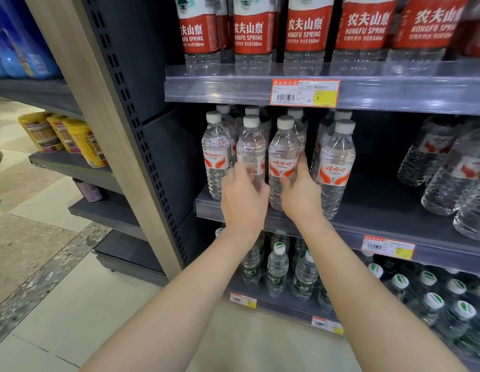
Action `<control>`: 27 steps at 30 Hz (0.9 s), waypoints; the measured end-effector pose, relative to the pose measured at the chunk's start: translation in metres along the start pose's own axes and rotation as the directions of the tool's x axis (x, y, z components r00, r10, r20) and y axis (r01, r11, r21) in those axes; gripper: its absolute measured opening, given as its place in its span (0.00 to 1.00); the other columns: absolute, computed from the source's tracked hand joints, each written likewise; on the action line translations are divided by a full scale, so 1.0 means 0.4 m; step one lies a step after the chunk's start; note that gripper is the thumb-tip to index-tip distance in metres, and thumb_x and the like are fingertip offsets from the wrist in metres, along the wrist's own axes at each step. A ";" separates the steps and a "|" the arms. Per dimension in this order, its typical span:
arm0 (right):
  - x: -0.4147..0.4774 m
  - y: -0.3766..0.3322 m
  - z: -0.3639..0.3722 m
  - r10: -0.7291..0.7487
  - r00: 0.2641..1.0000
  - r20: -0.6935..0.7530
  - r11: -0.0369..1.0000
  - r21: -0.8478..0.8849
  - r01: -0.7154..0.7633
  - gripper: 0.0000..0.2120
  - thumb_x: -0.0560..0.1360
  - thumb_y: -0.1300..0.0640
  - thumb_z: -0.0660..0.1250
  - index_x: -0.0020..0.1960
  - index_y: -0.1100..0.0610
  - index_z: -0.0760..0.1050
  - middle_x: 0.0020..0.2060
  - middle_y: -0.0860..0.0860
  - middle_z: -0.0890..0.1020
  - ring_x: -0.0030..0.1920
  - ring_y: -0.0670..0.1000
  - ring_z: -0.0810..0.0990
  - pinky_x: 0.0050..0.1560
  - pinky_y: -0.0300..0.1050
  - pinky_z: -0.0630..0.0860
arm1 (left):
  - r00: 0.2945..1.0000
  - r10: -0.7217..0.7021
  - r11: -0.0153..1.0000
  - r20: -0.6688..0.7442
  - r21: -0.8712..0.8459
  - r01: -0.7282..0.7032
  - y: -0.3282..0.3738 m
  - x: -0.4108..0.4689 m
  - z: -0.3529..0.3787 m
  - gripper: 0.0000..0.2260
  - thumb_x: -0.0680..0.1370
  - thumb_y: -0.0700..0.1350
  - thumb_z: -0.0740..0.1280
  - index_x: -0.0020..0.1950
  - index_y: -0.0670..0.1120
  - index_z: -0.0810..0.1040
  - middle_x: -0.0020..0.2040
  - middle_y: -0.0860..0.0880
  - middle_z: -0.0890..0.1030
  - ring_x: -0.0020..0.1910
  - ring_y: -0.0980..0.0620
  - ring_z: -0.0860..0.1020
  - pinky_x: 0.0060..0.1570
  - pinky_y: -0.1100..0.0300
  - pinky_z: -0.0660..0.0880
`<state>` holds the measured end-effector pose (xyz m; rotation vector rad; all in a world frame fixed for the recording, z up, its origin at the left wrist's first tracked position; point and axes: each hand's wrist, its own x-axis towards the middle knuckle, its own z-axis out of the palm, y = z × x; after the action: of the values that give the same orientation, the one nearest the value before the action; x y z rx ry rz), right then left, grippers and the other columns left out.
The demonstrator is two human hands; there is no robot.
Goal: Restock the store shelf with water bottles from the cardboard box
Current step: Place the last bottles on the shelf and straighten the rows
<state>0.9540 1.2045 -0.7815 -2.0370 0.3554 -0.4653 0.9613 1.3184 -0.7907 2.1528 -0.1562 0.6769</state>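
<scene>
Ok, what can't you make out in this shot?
Head view:
- Cardboard box: outside the frame.
- Left hand fingers: motion-blurred, grip unclear.
- Right hand fingertips: hidden behind the Wahaha bottle it holds.
- Price tag print: too small.
- Far-right bottles: blurred, cut by edge.

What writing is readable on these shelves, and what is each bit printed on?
"农夫山泉", "NONGFU SPRING", "550ml": red-labelled bottles, top shelf.
"Wahaha": leftmost clear bottle, middle shelf.
"娃哈哈": clear bottle gripped by the right hand.
"¥": upper price tag; its other print is too small.
Barcode-side bottle gripped by the left hand, lower price tags, green-capped bottles: unreadable.
</scene>
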 end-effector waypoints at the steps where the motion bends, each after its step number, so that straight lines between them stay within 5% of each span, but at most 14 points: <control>1: -0.005 -0.005 0.002 0.019 1.000 -0.020 1.000 -0.022 -0.020 0.33 0.84 0.55 0.62 0.84 0.51 0.49 0.54 0.57 0.83 0.56 0.59 0.81 0.53 0.48 0.74 | 0.998 -0.046 0.999 -0.037 0.006 0.047 -0.007 0.003 -0.003 0.16 0.78 0.45 0.74 0.63 0.45 0.74 0.59 0.48 0.77 0.57 0.48 0.76 0.51 0.57 0.73; 5: -0.024 -0.029 -0.021 0.106 0.990 -0.090 0.989 -0.095 -0.114 0.27 0.82 0.58 0.63 0.78 0.62 0.60 0.61 0.64 0.80 0.60 0.65 0.80 0.52 0.51 0.74 | 0.990 -0.135 0.987 -0.040 0.082 0.138 -0.019 0.027 -0.001 0.33 0.74 0.55 0.78 0.71 0.43 0.69 0.65 0.45 0.73 0.64 0.45 0.71 0.62 0.52 0.73; 10: -0.051 -0.039 -0.050 0.196 0.977 -0.079 0.968 -0.146 -0.206 0.23 0.80 0.55 0.65 0.73 0.60 0.66 0.63 0.61 0.79 0.62 0.64 0.79 0.57 0.55 0.75 | 0.988 -0.147 0.984 0.051 0.112 0.140 -0.005 0.049 0.029 0.40 0.73 0.60 0.78 0.75 0.42 0.64 0.69 0.43 0.73 0.67 0.43 0.74 0.61 0.50 0.74; 15: -0.052 -0.040 -0.066 0.201 0.975 -0.097 0.965 -0.154 -0.214 0.21 0.80 0.55 0.64 0.71 0.59 0.67 0.60 0.59 0.80 0.58 0.61 0.80 0.54 0.55 0.77 | 0.990 -0.131 0.984 0.045 0.130 0.124 -0.020 0.064 0.041 0.33 0.76 0.54 0.77 0.73 0.43 0.66 0.67 0.43 0.77 0.63 0.42 0.78 0.55 0.49 0.77; 19: -0.059 -0.039 -0.058 0.176 0.975 -0.137 0.970 -0.141 -0.195 0.15 0.80 0.56 0.63 0.66 0.57 0.70 0.52 0.56 0.81 0.50 0.58 0.79 0.49 0.52 0.76 | 0.983 -0.175 0.981 0.061 -0.076 0.180 -0.035 0.077 0.026 0.28 0.74 0.49 0.79 0.68 0.47 0.68 0.59 0.48 0.81 0.56 0.46 0.81 0.54 0.45 0.81; 24: -0.069 -0.049 -0.028 0.037 0.968 -0.247 0.995 -0.079 -0.059 0.09 0.79 0.56 0.64 0.58 0.55 0.73 0.49 0.54 0.83 0.50 0.57 0.80 0.44 0.49 0.75 | 0.978 -0.142 0.943 0.152 -0.279 0.181 -0.069 0.094 -0.027 0.31 0.73 0.46 0.81 0.71 0.50 0.72 0.52 0.63 0.80 0.50 0.67 0.79 0.49 0.70 0.75; 27: -0.068 -0.061 0.001 -0.026 0.974 -0.227 0.999 -0.051 0.015 0.09 0.78 0.58 0.64 0.58 0.56 0.75 0.48 0.53 0.83 0.50 0.55 0.79 0.44 0.48 0.74 | 0.975 -0.071 0.943 0.211 -0.304 0.135 -0.090 0.110 -0.057 0.30 0.71 0.46 0.83 0.69 0.51 0.74 0.56 0.61 0.82 0.55 0.65 0.80 0.56 0.66 0.77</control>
<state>0.9314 1.2283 -0.7653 -2.0408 0.4885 -0.7119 1.0013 1.3640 -0.7816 1.8981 -0.2389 0.3484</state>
